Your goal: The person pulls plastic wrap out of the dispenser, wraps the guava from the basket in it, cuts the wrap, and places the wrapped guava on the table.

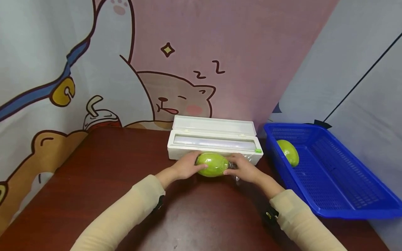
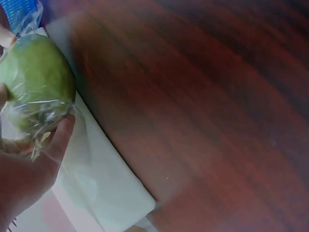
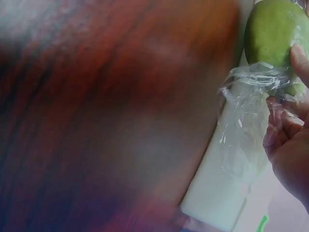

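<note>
A green mango [image 1: 212, 165], covered in shiny cling film [image 3: 241, 130], is held between both hands just in front of a white cling film box. My left hand [image 1: 187, 165] grips the mango's left end, its thumb on the near side. At the right end, my right hand [image 1: 243, 168] pinches the gathered film against the fruit. Loose film hangs below that hand. Film also bunches over the end by my left fingers [image 2: 60, 137]. The white box [image 1: 216, 152] stands with its lid [image 1: 214, 126] raised and a film roll [image 1: 213, 142] inside.
A blue plastic basket [image 1: 301, 190] stands to the right on the dark red-brown table [image 1: 125, 153]. Another green mango [image 1: 288, 152] lies against its left wall. Behind the table hangs a cartoon-printed cloth [image 1: 245, 42]. A small green slider [image 1: 258, 150] sits at the box's right end.
</note>
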Tool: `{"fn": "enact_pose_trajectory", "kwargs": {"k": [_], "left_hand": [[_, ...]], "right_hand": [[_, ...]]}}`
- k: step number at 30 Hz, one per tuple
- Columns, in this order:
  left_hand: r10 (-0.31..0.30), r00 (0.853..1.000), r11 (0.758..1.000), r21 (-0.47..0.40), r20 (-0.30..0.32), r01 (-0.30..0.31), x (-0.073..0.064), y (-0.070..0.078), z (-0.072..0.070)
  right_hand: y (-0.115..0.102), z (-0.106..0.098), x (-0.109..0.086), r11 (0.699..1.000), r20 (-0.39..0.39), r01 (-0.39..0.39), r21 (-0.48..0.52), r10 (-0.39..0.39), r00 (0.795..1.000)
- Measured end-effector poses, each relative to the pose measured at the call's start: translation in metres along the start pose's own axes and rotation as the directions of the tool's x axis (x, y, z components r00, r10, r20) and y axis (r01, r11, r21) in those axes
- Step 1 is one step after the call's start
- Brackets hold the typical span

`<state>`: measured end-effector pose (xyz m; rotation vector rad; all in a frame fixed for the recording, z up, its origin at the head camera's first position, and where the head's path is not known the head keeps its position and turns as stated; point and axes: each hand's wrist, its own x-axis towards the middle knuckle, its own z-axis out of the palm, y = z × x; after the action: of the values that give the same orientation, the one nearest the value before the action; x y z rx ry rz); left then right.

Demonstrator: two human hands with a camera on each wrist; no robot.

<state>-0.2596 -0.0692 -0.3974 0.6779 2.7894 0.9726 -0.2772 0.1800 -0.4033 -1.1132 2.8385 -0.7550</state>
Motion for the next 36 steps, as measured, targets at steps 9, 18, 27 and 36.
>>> {"fn": "enact_pose_trajectory", "kwargs": {"k": [9, 18, 27, 36], "left_hand": [[0.006, 0.999, 1.0, 0.03, 0.042, -0.008, 0.004, -0.001, -0.001], [0.056, 0.998, 0.983, 0.173, 0.011, -0.057, 0.001, -0.007, 0.001], [0.065, 0.998, 0.957, 0.282, -0.008, -0.061, -0.005, -0.006, 0.005], [0.094, 0.992, 0.97, 0.231, -0.083, -0.072, -0.006, -0.011, 0.008]], "right_hand": [[-0.007, 0.0, -0.002, 0.99, 0.021, -0.028, -0.14, 0.031, 0.999], [-0.012, 0.003, -0.005, 0.983, 0.02, -0.064, -0.173, 0.068, 0.997], [-0.009, 0.006, -0.011, 0.99, -0.049, -0.084, -0.111, 0.079, 0.996], [0.005, -0.023, -0.026, 0.947, -0.416, -0.293, -0.128, 0.217, 0.883]]}}
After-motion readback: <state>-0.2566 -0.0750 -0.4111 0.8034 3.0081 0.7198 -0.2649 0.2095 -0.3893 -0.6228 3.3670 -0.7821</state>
